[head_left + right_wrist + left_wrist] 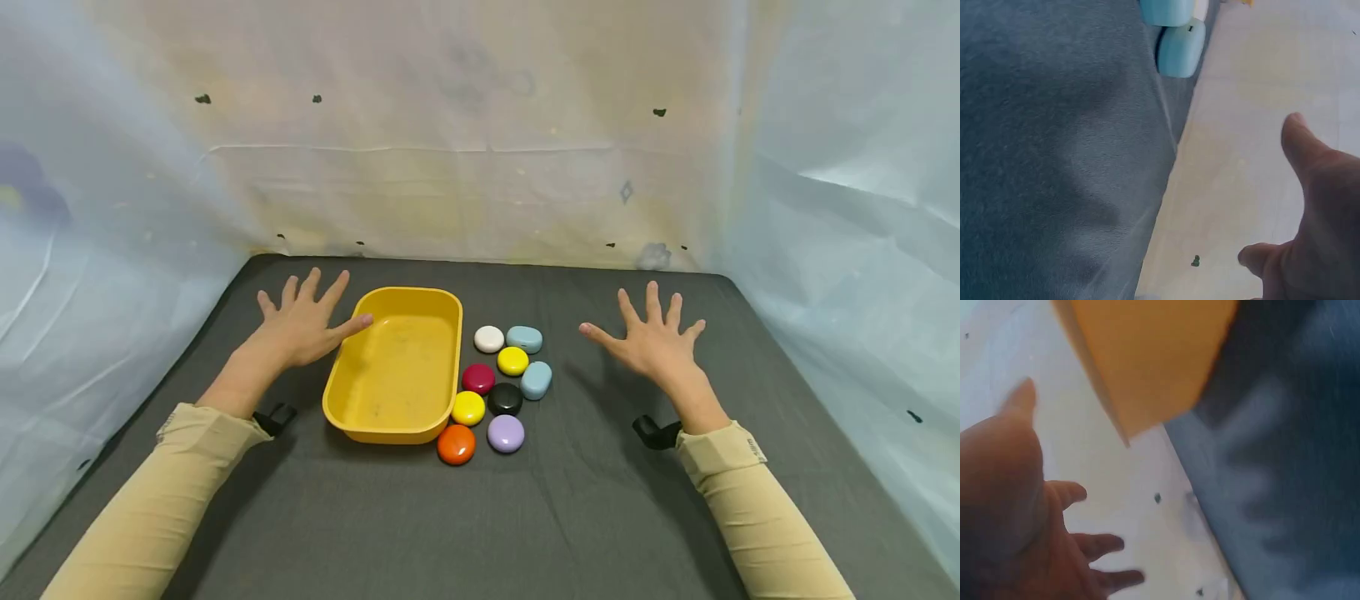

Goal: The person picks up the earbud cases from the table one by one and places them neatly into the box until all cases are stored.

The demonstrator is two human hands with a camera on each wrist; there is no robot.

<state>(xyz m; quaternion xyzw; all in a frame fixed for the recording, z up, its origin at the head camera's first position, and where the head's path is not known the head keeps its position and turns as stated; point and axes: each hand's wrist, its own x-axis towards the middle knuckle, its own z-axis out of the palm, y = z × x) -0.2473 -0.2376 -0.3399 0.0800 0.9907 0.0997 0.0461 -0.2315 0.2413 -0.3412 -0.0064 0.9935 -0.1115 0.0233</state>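
My left hand [303, 329] hovers left of a yellow tray [393, 436], fingers spread, its thumb overlapping the tray's rim in the head view. Right of the tray lies a group of smooth glossy pieces: a white one [489, 339], light blue ones [524, 338], yellow ones [513, 361], a dark red one [478, 378], a black one [505, 399], a lilac one [506, 434] and an orange one [456, 445]. Farther right, my right hand [658, 346] is held over the cloth with spread fingers and nothing in it. The left wrist view shows the tray's side [1147, 356] beyond the thumb.
A dark grey cloth [360, 525] covers the table. Pale patterned sheeting [480, 200] stands behind it and along both sides. A black strap sits at each wrist, the left strap [275, 419] and the right strap [656, 433].
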